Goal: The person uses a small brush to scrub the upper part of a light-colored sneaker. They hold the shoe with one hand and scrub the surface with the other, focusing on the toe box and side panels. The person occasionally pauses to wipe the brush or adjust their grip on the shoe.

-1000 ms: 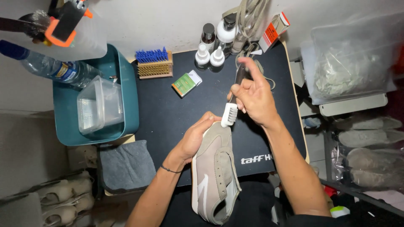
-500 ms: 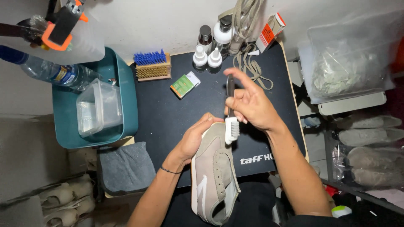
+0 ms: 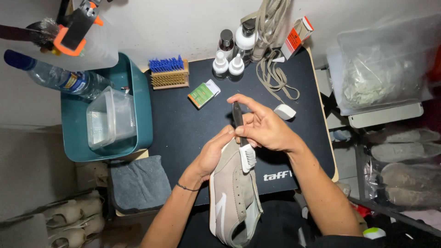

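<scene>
A beige sneaker (image 3: 232, 197) with a white side stripe lies toe-away over the black mat (image 3: 183, 124). My left hand (image 3: 215, 154) grips its toe end. My right hand (image 3: 262, 126) holds a small brush (image 3: 245, 151) by its dark handle, and the white bristle head rests against the shoe's right side near the toe. The handle points away from me, up between my fingers.
A teal tub (image 3: 142, 105) with a clear plastic container (image 3: 110, 121) and a water bottle (image 3: 59, 78) stands left. At the back are a blue-bristled brush (image 3: 169, 72), small bottles (image 3: 228, 64), loose laces (image 3: 275, 73), a green box (image 3: 202, 94) and a white eraser block (image 3: 285, 111). A grey cloth (image 3: 138, 183) lies front left.
My right hand has brought the brush down and toward me, from above the toe onto the shoe's right side. My left hand stays on the toe.
</scene>
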